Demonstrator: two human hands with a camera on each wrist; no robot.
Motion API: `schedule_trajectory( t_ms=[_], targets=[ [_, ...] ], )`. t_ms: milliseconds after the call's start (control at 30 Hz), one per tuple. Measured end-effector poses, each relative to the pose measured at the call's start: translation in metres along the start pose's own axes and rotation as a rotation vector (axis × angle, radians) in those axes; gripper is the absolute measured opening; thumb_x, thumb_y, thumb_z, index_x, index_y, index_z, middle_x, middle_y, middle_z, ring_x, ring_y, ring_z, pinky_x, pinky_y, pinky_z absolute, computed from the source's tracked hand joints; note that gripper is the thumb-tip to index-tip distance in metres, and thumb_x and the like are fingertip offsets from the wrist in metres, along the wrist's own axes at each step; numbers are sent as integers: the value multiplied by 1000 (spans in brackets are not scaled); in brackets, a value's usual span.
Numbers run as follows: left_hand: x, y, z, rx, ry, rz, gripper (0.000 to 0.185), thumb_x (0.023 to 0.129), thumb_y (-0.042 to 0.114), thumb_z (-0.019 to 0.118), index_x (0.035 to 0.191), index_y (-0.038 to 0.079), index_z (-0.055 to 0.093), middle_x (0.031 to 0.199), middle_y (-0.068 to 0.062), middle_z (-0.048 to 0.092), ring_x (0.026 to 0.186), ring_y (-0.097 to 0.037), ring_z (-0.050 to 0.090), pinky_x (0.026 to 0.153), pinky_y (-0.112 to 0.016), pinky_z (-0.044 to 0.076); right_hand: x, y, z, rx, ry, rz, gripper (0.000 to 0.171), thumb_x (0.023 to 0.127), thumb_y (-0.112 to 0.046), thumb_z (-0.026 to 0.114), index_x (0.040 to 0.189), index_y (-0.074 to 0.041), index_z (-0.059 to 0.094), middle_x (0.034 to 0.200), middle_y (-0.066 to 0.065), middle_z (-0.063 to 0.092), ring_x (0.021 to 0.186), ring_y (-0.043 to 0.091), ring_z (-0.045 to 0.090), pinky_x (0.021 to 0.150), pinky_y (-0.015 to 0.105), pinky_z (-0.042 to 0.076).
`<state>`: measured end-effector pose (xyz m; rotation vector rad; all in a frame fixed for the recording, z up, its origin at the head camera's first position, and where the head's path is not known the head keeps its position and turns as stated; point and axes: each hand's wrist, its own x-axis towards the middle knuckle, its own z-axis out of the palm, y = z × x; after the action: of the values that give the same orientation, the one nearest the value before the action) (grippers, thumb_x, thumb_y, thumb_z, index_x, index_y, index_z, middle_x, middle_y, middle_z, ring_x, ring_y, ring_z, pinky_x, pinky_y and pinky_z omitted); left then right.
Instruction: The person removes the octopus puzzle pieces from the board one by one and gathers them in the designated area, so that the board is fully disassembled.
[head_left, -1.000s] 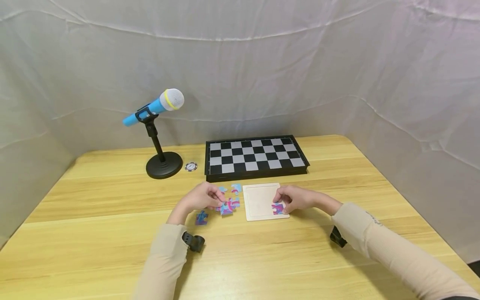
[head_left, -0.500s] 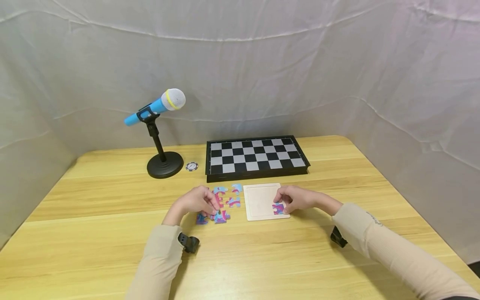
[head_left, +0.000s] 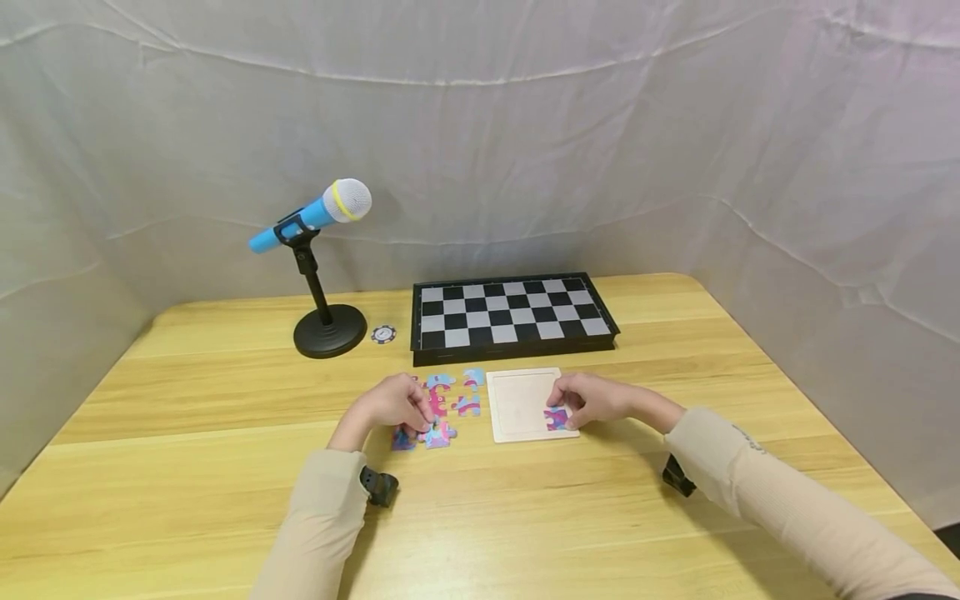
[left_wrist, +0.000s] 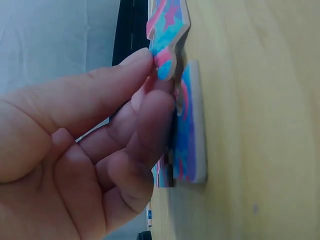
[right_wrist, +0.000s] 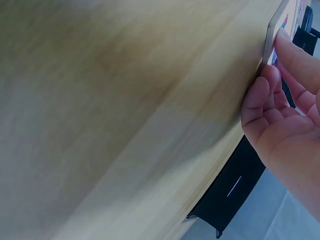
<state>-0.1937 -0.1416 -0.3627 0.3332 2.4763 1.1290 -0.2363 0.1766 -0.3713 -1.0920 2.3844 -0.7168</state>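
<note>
In the head view my left hand (head_left: 392, 406) pinches a pink-and-blue jigsaw puzzle piece (head_left: 438, 435) between thumb and fingers. The wrist view shows this piece (left_wrist: 167, 27) tilted above the table, close to a blue-purple piece (left_wrist: 189, 130). Several more puzzle pieces (head_left: 467, 406) lie just beyond the hand, some partly hidden by it. My right hand (head_left: 596, 398) is at the near right corner of a pale wooden puzzle tray (head_left: 517, 400). Its thumb and index finger curl round a purple puzzle piece (head_left: 556, 418) lying in that corner.
A black-and-white checkered board (head_left: 513, 312) stands behind the tray. At the back left is a blue microphone (head_left: 311, 214) on a black stand (head_left: 328, 330), with a poker chip (head_left: 383, 334) next to its base. Pale cloth hangs behind and beside the wooden table.
My left hand has drawn its puzzle piece left and nearer to me, away from the tray, uncovering pieces behind it, and has since turned it slightly. The right hand has stayed in place.
</note>
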Motion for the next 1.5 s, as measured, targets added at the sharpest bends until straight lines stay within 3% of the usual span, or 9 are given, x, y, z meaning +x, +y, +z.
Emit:
schedule_trajectory(
  t_ms=[367,800,1133,1500],
  targets=[
    [4,0,-3,76,8,-46,5,74,0,70,71,-2,65,62,-1,55,48,-11,45,50,-22,42,-1,-4,4,-72,52,21,26,72,1,70,96,2,61,81,2,47,67,13,43,61,22,40],
    [10,7,3,-24,14,-35,5,76,1,68,77,0,64,59,-3,55,49,-13,47,53,-25,44,-4,4,4,-38,123,45,42,70,-7,74,103,9,53,77,3,47,67,13,42,60,23,40],
    [17,15,9,-26,4,30,8,75,1,68,82,-2,64,62,-6,60,49,-13,50,51,-26,44,-7,9,4,-3,132,79,65,71,-8,74,121,17,40,78,3,46,64,12,40,57,22,38],
    [29,31,21,-52,-65,126,8,75,3,68,82,-1,64,64,-11,62,47,-15,50,45,-23,35,-8,9,4,-2,114,75,70,72,-9,73,122,21,35,79,5,47,62,11,40,56,22,37]
  ],
)
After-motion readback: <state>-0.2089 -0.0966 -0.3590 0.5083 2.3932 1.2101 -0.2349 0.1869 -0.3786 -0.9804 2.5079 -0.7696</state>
